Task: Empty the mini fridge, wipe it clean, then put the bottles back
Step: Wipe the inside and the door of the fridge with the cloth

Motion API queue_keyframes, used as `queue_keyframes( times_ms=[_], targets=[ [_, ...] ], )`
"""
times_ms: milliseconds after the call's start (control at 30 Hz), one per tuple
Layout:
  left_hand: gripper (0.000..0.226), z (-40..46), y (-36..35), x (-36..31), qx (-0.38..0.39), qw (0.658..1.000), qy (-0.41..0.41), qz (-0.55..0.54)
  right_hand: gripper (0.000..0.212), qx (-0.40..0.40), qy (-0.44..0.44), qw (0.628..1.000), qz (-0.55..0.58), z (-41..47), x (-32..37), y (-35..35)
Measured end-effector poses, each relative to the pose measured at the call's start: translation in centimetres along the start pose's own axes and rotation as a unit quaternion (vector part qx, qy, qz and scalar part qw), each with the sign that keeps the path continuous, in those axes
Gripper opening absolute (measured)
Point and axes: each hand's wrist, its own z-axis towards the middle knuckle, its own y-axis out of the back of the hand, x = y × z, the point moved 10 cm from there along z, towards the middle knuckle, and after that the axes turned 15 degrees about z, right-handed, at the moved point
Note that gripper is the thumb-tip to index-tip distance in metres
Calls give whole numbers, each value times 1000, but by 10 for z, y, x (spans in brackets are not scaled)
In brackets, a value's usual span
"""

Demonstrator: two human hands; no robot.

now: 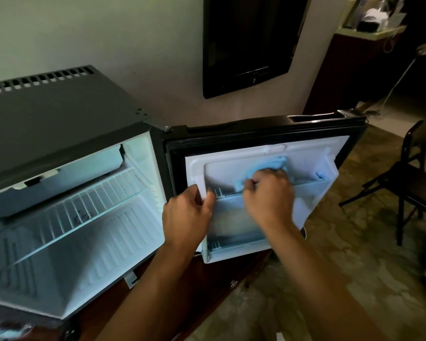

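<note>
The mini fridge (pixel 59 114) stands open on the left, its white inside holding only a wire shelf (pixel 103 198). Its door (pixel 261 146) is swung out to the right, with two white door shelves. My left hand (pixel 187 212) grips the left edge of the door's inner liner, thumb curled round it. My right hand (pixel 268 193) holds a light blue cloth (pixel 263 168) and presses it against the door's inner wall above the upper door shelf (pixel 310 187). No bottles are in view.
A dark wooden cabinet top (pixel 103 316) carries the fridge. A black TV (pixel 246 43) hangs on the wall behind. A dark chair (pixel 413 175) stands at the right on patterned carpet (pixel 342 242). A counter with items (pixel 371 33) is far right.
</note>
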Motion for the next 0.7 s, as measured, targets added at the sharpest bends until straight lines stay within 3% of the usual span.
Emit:
queue_keyframes(
  times_ms=[100,300,700],
  targets=[
    [49,0,1,-1,2,1000,1,2,19,20,41,999,-1,-11,22,-17],
    [48,-1,2,-2,-5,1000,1,-1,22,11,33,998,-52,-3,10,-8],
    [51,1,3,-4,-24,1000,-7,13,22,36,-74,996,31,38,-66,29]
  ],
)
